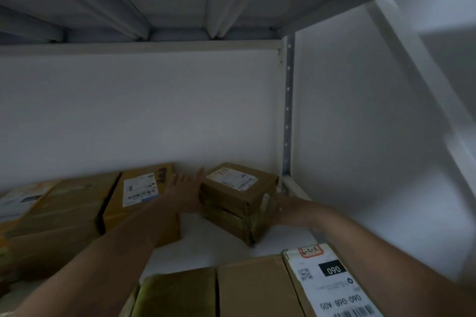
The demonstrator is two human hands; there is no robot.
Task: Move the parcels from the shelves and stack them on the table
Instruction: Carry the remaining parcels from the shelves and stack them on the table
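Observation:
A small brown cardboard parcel [238,197] with a white label on top sits at the back right of the white shelf [195,242]. My left hand [185,193] lies with straight fingers against the parcel's left side. My right hand [283,210] is at the parcel's right end; its fingers are hidden behind the box. A yellow-brown parcel [140,203] with a white label lies just left of my left hand.
Larger brown boxes [51,216] fill the left of the shelf. Near the front edge lies a flat box [257,288] with a label reading 060. A perforated metal upright [288,110] stands at the back right corner, and the upper shelf hangs overhead.

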